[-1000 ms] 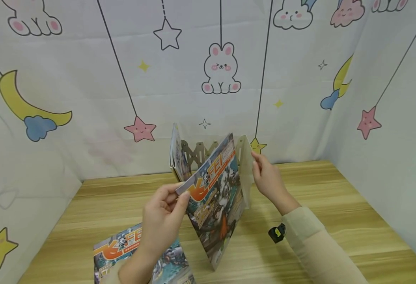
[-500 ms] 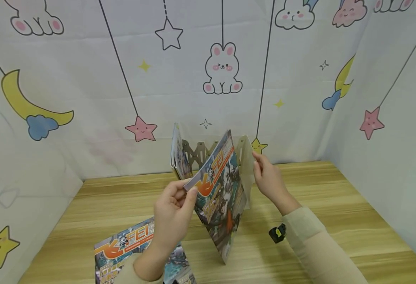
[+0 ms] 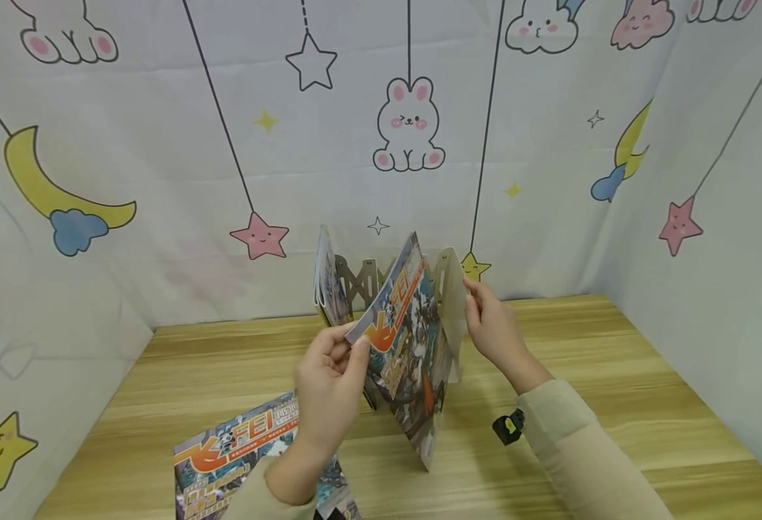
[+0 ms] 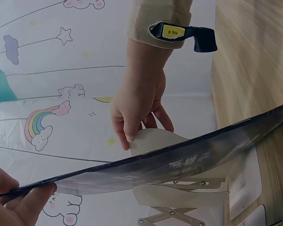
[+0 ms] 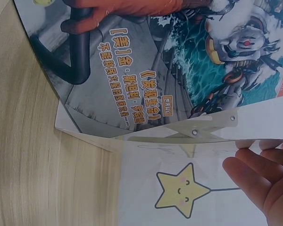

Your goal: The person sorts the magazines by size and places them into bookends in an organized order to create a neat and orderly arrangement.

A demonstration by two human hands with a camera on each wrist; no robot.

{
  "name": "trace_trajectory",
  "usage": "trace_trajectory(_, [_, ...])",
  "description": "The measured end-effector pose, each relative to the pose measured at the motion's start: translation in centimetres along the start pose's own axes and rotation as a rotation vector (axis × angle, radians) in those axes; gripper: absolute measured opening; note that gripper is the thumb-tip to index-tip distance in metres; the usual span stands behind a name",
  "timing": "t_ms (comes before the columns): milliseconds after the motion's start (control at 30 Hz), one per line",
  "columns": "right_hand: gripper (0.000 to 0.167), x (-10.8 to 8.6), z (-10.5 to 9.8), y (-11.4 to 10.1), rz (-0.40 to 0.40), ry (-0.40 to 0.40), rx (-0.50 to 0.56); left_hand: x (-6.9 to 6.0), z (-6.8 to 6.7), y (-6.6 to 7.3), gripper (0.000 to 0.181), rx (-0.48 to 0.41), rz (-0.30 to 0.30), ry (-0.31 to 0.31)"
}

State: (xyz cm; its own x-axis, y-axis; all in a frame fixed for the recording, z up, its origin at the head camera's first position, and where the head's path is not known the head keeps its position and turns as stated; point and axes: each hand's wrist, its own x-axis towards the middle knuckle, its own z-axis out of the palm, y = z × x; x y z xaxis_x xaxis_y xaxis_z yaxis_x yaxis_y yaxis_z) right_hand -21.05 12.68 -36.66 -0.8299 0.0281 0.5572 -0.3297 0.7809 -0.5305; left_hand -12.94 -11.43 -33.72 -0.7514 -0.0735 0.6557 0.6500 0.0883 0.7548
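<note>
My left hand [image 3: 330, 393] pinches the top left corner of an illustrated magazine [image 3: 413, 354] between thumb and fingers. The magazine stands upright, turned at an angle, in front of a beige expanding book rack with a crisscross metal back [image 3: 357, 280]. With my right hand [image 3: 499, 332] I grip the upper edge of the rack's right end panel [image 3: 453, 325]; in the left wrist view, thumb and fingers lie on both sides of that panel [image 4: 155, 141]. Several thin magazines [image 3: 328, 278] stand at the rack's left end. The held magazine hides much of the rack's middle.
Another magazine [image 3: 237, 451] lies flat on the wood-grain table [image 3: 615, 404], partly under my left forearm. A black device [image 3: 509, 427] is on my right cuff. A white cartoon-printed cloth [image 3: 159, 144] hangs behind and at the sides.
My left hand has moved right and slightly away from me, carrying the magazine closer to the rack's right panel. More of the flat magazine shows. The right hand stays on the panel.
</note>
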Motion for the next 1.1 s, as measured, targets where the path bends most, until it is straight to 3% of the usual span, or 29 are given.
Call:
trace_trajectory(867, [0.036, -0.1, 0.0, 0.0, 0.023, -0.017, 0.013, 0.2, 2.2, -1.1, 0.014, -0.046, -0.060, 0.046])
trace_trajectory(1100, [0.036, 0.0, 0.1, 0.1, 0.026, -0.022, 0.014, 0.4, 2.7, -1.1, 0.014, -0.046, -0.047, 0.061])
